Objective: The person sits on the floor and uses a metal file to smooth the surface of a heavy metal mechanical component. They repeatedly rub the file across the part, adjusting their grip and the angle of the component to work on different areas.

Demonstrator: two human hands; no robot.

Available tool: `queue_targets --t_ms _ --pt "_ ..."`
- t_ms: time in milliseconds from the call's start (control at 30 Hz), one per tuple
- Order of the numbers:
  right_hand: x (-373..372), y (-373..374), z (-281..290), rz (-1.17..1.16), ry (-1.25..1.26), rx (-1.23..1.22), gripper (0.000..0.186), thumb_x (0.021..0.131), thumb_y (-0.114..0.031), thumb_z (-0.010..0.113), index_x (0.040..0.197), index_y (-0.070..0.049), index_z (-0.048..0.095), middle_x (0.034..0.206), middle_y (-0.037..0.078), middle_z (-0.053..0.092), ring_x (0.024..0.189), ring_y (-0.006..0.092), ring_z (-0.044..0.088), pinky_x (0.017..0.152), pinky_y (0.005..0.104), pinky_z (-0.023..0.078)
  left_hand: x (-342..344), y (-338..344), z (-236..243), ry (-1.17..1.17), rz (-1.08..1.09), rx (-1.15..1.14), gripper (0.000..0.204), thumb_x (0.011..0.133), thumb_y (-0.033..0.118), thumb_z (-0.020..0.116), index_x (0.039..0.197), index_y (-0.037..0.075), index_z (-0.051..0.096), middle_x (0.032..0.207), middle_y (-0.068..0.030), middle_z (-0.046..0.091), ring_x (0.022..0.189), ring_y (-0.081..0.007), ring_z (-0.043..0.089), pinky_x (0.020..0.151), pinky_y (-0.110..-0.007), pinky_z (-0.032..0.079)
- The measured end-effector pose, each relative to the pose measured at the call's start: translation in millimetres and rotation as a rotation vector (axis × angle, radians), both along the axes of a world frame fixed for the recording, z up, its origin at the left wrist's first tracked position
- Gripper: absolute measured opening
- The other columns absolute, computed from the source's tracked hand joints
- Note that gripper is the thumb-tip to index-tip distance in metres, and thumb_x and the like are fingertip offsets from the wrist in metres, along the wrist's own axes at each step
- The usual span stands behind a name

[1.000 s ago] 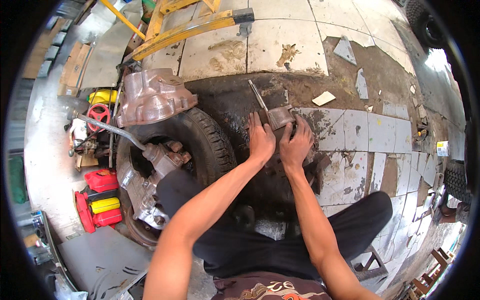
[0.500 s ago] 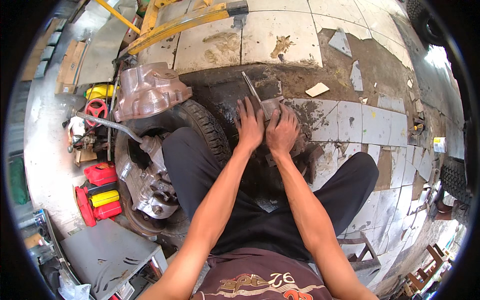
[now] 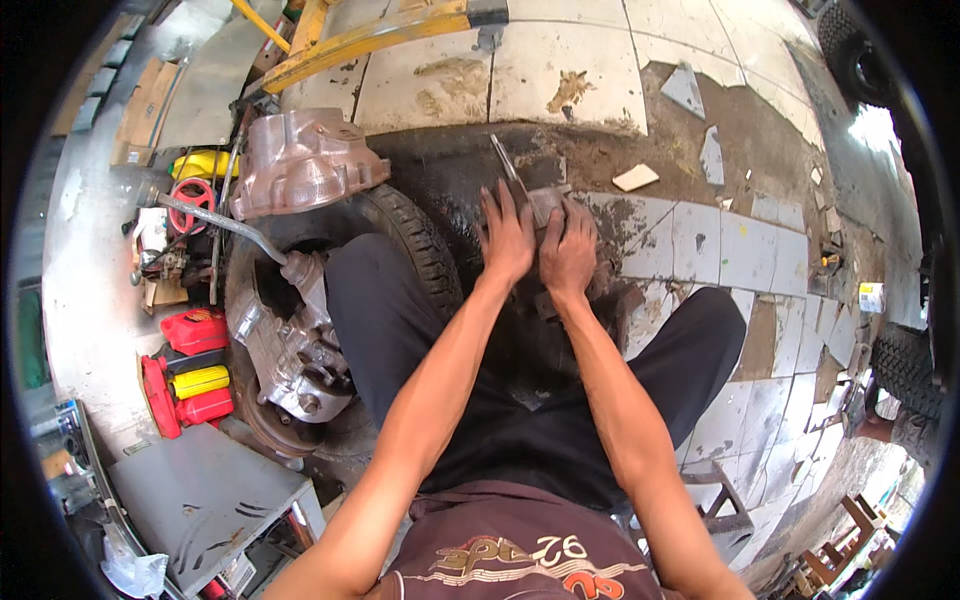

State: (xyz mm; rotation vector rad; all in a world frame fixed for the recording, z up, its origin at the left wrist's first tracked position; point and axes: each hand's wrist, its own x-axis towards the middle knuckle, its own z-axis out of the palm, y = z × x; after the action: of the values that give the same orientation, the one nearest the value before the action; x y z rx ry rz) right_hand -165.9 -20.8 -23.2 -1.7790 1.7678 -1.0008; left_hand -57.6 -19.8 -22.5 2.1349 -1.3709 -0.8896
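Note:
Between my knees, close to the floor, is a grey metal part [image 3: 544,203] with a thin bright metal rod [image 3: 503,158] rising from its far left side. My left hand [image 3: 507,238] is closed against the part's left side, its fingers long beside the rod's base. Over the near right side bends my right hand [image 3: 568,250], fingers curled onto the metal. Both thumbs and the underside of the part are hidden. Just below and right of my right hand sits a dark, rusty metal piece [image 3: 622,305], partly covered by my forearm.
At left a tyre [image 3: 412,235] lies flat, bearing a gearbox housing [image 3: 290,350] with a bent lever and a bell-shaped metal casing [image 3: 305,165]. Red cases [image 3: 195,330] and a grey metal box [image 3: 205,500] stand beyond. A yellow steel frame [image 3: 370,45] is ahead; broken tiles [image 3: 745,245] lie right.
My view has shifted slightly. The rod leans a little differently, and both hands stay on the metal part, with the right hand's fingers slightly lower along it.

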Motion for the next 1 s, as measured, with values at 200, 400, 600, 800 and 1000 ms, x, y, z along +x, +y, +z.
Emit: queue_targets --t_ms 200,400,600,800,1000 --pt "-18 20 12 0.149 0.37 0.1 0.055 0.103 -0.041 0.046 0.145 -0.006 0.049 0.152 0.012 0.048 0.141 0.0349 0.042 0.116 0.057 0.03 14 -8 3 0.016 0.033 0.019 0.071 0.107 0.047 0.03 0.162 0.01 0.004 0.166 -0.0268 -0.001 0.154 -0.043 0.005 0.119 -0.065 0.009" --pt "-16 15 4 0.091 0.286 0.136 0.059 0.104 -0.044 0.044 0.152 -0.009 0.04 0.157 0.009 0.042 0.144 0.0296 0.04 0.116 0.0597 0.028 -2 7 8 -0.054 0.0 0.011 0.068 0.107 0.045 0.033 0.161 0.009 0.012 0.165 -0.0281 0.004 0.154 -0.043 0.008 0.119 -0.064 0.012" --pt "-20 14 -2 0.093 0.242 0.097 0.06 0.104 -0.044 0.044 0.151 -0.007 0.04 0.156 0.01 0.044 0.137 0.0303 0.048 0.114 0.0577 0.032 -18 20 3 -0.084 0.021 0.006 0.066 0.106 0.044 0.035 0.161 0.011 0.016 0.165 -0.0289 0.009 0.152 -0.0452 0.012 0.119 -0.063 0.015" --pt "-20 16 1 0.116 0.292 0.091 0.061 0.103 -0.044 0.046 0.151 -0.006 0.041 0.155 0.011 0.045 0.132 0.0306 0.053 0.111 0.056 0.035 -28 17 -2 0.0 0.202 0.015 0.064 0.106 0.045 0.035 0.161 0.017 0.018 0.166 -0.0249 0.01 0.152 -0.0439 0.014 0.117 -0.066 0.016" --pt "-19 28 4 0.09 0.201 0.141 0.056 0.102 -0.04 0.048 0.147 -0.006 0.045 0.152 0.011 0.048 0.127 0.0317 0.057 0.11 0.0538 0.037 -16 25 -4 -0.037 0.135 0.031 0.065 0.106 0.046 0.034 0.162 0.018 0.016 0.166 -0.0237 0.009 0.153 -0.0425 0.013 0.114 -0.069 0.019"
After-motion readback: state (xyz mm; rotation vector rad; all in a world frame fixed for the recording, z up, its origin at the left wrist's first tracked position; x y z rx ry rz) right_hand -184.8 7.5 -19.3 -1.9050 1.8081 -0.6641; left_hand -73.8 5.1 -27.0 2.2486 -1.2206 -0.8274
